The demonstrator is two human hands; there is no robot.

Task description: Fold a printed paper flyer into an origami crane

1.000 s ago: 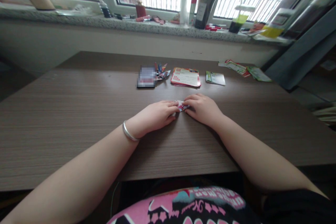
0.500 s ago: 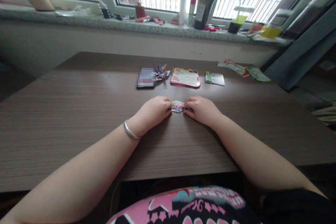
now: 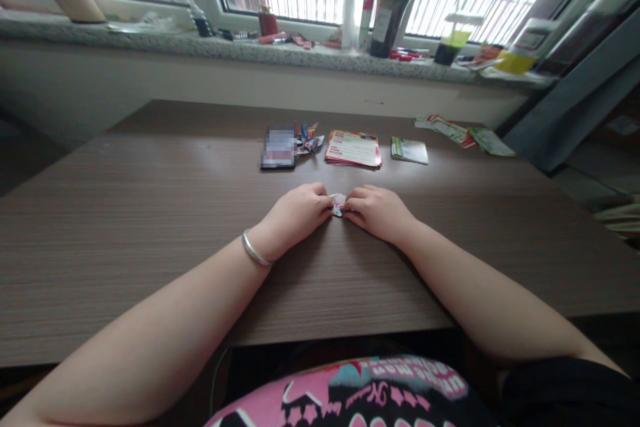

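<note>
A small folded piece of printed paper (image 3: 339, 203), white with red and blue marks, lies on the brown wooden table (image 3: 150, 213). My left hand (image 3: 297, 213), with a silver bangle on its wrist, pinches the paper's left side with curled fingers. From the right, my right hand (image 3: 376, 211) pinches the other side, fingers closed. The two hands almost touch and hide most of the paper.
Farther back on the table lie a dark phone (image 3: 278, 149), small folded paper figures (image 3: 309, 139), a stack of red-and-white leaflets (image 3: 354, 148), a green card (image 3: 410, 150) and more leaflets (image 3: 450, 128). Bottles and cups crowd the windowsill (image 3: 300, 53).
My hands have drawn closer together on the paper, which now shows less between them than half a second ago. My left hand's fingers have curled in.
</note>
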